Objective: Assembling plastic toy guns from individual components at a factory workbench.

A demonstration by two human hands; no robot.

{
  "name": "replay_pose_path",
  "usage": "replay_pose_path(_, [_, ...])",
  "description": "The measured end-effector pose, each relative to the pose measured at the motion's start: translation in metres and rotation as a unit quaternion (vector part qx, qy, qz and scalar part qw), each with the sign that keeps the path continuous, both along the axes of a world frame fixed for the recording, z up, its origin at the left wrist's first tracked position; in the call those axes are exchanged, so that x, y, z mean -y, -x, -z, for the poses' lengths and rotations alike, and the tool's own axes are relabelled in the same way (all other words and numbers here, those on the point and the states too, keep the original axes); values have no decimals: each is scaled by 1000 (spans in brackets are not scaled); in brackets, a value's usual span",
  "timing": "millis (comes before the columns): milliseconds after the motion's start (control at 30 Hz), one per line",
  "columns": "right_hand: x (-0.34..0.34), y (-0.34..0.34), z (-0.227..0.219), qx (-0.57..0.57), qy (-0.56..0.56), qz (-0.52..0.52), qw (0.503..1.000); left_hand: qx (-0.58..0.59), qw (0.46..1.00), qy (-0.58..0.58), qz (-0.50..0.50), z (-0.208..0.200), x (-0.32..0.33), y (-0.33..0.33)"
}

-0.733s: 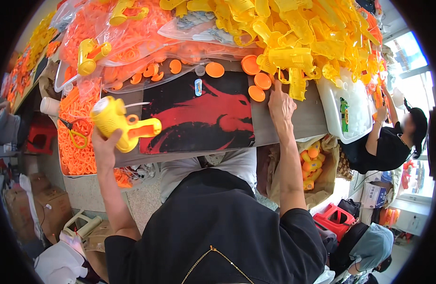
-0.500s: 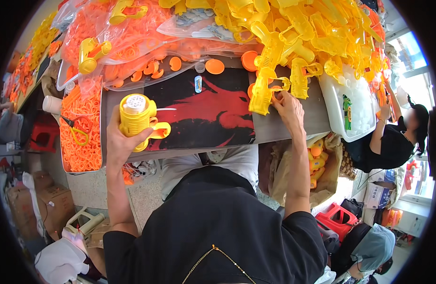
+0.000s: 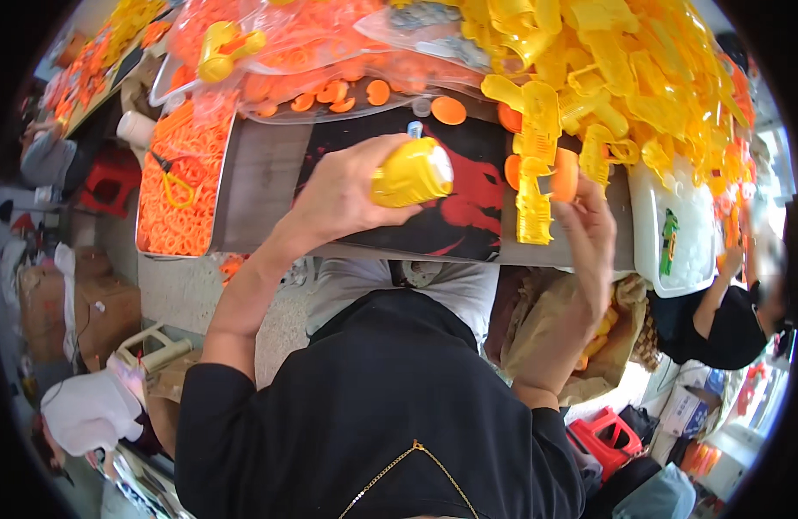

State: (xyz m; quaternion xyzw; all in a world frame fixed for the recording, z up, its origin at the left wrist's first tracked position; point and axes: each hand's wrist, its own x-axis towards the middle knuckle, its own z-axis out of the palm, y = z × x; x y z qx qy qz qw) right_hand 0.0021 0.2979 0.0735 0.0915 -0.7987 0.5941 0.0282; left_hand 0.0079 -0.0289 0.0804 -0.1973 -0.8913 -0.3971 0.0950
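Observation:
Over the dark mat with a red print (image 3: 468,212), my left hand (image 3: 338,195) is wrapped round a yellow plastic toy gun (image 3: 399,177). Its thick barrel is tilted, with a pale end pointing right; the handle is hidden. To the right, my right hand (image 3: 589,221) pinches an orange round cap (image 3: 565,176), its fingers slightly blurred. Just left of that cap, yellow toy gun shell halves (image 3: 537,130) lie at the pile's near edge. Loose orange discs (image 3: 448,110) and a small clear cap (image 3: 421,107) lie beyond the mat.
An orange-filled tray (image 3: 178,221) stands at the left with scissors (image 3: 176,186) on top. Yellow shells (image 3: 641,60) are heaped at the far right, above a white bin (image 3: 646,251). A paper bag (image 3: 542,337) stands below the table. Another person (image 3: 719,324) sits at the right.
My left hand has brought the toy gun right and tipped it over the mat. My right hand has moved right from the shell halves and now has an orange cap. The head view has shifted.

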Motion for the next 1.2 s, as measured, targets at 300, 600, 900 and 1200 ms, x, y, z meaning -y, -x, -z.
replay_pose_path(300, [77,25,-2,-28,-52,-258,964,48,997,0,63,13,-1,9])
replay_pose_path(600, [77,39,-25,-5,-123,-267,956,36,996,22,72,14,-1,17])
replay_pose_path(900, [81,49,-25,29,-89,-289,953,1,997,9,72,19,2,21])
replay_pose_path(1200, [79,18,-8,97,119,-268,951,-22,987,49,148,11,3,5])
